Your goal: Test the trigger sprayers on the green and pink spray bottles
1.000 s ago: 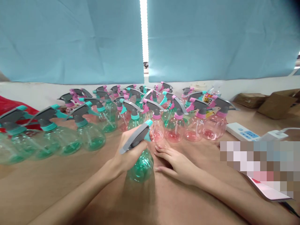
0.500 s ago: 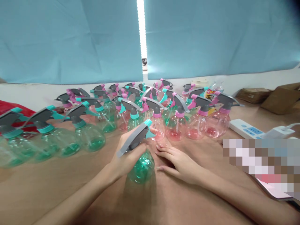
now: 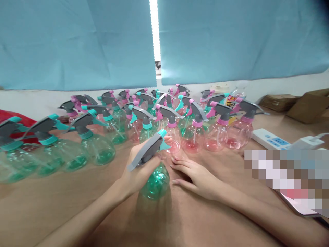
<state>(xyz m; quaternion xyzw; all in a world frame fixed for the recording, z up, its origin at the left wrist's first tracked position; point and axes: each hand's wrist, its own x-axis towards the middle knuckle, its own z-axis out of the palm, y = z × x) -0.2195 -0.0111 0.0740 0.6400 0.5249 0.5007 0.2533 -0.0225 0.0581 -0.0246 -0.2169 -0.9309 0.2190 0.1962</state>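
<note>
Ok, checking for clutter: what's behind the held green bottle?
Behind the green bottle stand a pink bottle and a turquoise-collared bottle; the left hand and sprayer hide the latter's base.

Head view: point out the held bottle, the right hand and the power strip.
Held bottle [image 3: 156,182], head view: on its green body.
Right hand [image 3: 199,176], head view: on its back.
Power strip [image 3: 271,139], head view: on its top face.

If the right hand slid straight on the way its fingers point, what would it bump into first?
Most likely the green bottle gripped by the left hand, close ahead of the right hand. Depth is hard to judge, so it might brush the left hand first.
</note>
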